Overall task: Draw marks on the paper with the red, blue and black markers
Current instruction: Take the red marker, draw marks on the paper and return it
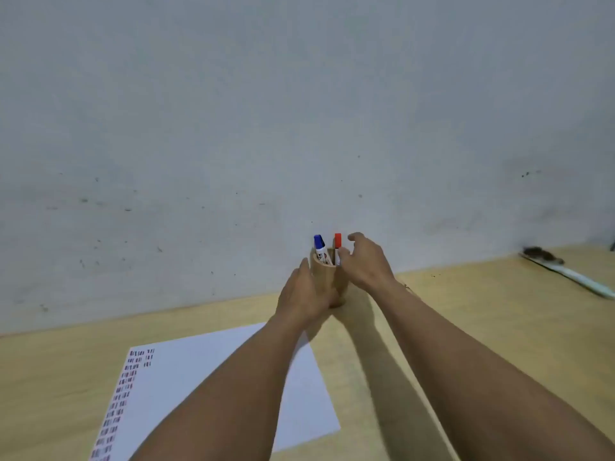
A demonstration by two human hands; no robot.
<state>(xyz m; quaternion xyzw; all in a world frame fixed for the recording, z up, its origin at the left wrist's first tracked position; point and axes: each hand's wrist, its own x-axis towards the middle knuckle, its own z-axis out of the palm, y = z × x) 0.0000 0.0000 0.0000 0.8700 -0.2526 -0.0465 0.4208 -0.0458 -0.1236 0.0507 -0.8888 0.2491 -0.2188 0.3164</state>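
A wooden pen holder point(324, 277) stands on the table by the wall. A blue marker point(320, 247) and a red marker point(337, 245) stick up out of it, caps on top. No black marker shows. My left hand point(301, 296) wraps the holder's left side and base. My right hand point(364, 261) is at the holder's right rim, fingers curled beside the red marker and touching its white body; a firm grip is not clear. The white paper point(206, 377) lies nearer to me, with rows of small red, blue and black marks down its left edge, partly under my left forearm.
The light wooden table point(482, 321) runs to a grey wall point(299, 111) right behind the holder. A long white tool with a dark brush-like end point(565, 271) lies at the far right of the table.
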